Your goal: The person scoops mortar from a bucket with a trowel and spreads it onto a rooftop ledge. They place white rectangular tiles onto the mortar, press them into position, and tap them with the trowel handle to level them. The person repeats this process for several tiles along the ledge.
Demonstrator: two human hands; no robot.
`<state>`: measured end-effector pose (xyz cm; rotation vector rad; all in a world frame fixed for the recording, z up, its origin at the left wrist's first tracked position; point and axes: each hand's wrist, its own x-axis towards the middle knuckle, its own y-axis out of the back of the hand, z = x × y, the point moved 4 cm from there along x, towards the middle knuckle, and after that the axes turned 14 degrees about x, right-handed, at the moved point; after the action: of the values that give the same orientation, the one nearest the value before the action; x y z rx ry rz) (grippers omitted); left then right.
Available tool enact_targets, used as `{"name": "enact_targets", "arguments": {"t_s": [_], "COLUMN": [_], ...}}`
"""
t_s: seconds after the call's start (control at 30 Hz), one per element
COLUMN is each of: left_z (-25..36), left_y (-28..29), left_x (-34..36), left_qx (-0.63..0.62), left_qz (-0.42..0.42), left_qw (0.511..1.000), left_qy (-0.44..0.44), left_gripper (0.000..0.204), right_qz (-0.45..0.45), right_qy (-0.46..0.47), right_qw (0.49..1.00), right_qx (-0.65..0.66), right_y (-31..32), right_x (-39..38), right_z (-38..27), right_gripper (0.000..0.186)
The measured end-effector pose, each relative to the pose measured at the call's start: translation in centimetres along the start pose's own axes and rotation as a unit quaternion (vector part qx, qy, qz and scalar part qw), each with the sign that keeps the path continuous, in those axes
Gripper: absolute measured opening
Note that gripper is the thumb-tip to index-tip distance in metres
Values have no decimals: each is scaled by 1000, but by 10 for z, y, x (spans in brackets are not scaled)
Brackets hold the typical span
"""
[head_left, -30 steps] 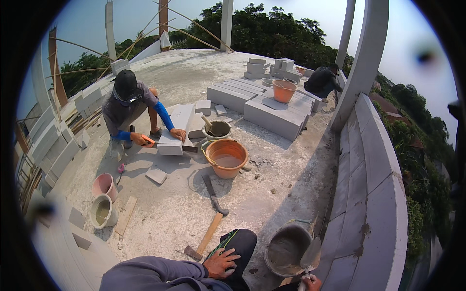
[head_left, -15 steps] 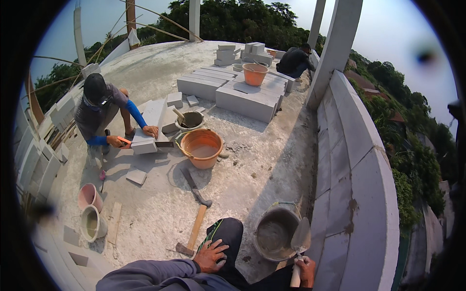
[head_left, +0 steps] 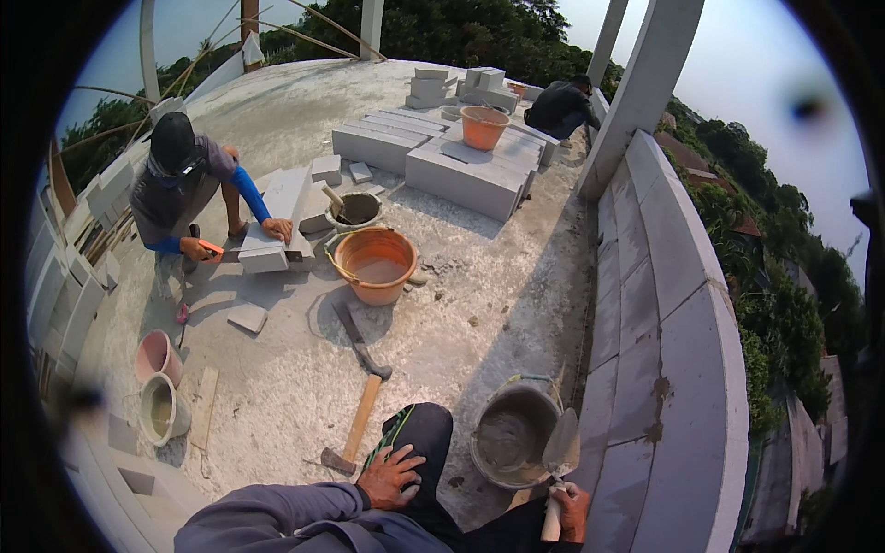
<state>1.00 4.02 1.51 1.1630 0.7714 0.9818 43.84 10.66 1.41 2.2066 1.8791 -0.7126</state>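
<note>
The floor (head_left: pixel 452 350) is of rough, pale concrete. On the right stands a low wall (head_left: pixel 682 396) of smooth, rectangular grey blocks, whose face bears dark smears. A round bucket (head_left: pixel 490 468) contains thick grey mortar (head_left: pixel 509 438). The person's right grip (head_left: pixel 572 512) is closed around the pale, rounded handle of a trowel (head_left: pixel 561 447). Its broad grey blade narrows toward the tip and is located at the bucket's right rim, near the wall; whether it touches the rim, one cannot tell. The left grip (head_left: pixel 391 476), with fingers spread, rests upon a dark-clothed knee (head_left: pixel 429 429), near a wooden-handled tool (head_left: pixel 360 419).
</note>
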Motion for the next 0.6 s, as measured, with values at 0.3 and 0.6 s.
{"name": "enact_targets", "arguments": {"t_s": [0.3,0.6], "left_z": [1,0], "left_y": [6,1], "left_x": [-1,-2], "left_qx": [9,-3], "left_qz": [-2,-8], "left_qw": [1000,1000], "left_qy": [9,3], "left_gripper": [27,27], "right_qz": [16,3], "right_qy": [7,14], "right_qw": [1000,998], "right_qx": [-22,-59], "right_y": [-11,-20], "right_x": [-3,-13], "right_z": [-8,-17], "right_gripper": [26,23]}}
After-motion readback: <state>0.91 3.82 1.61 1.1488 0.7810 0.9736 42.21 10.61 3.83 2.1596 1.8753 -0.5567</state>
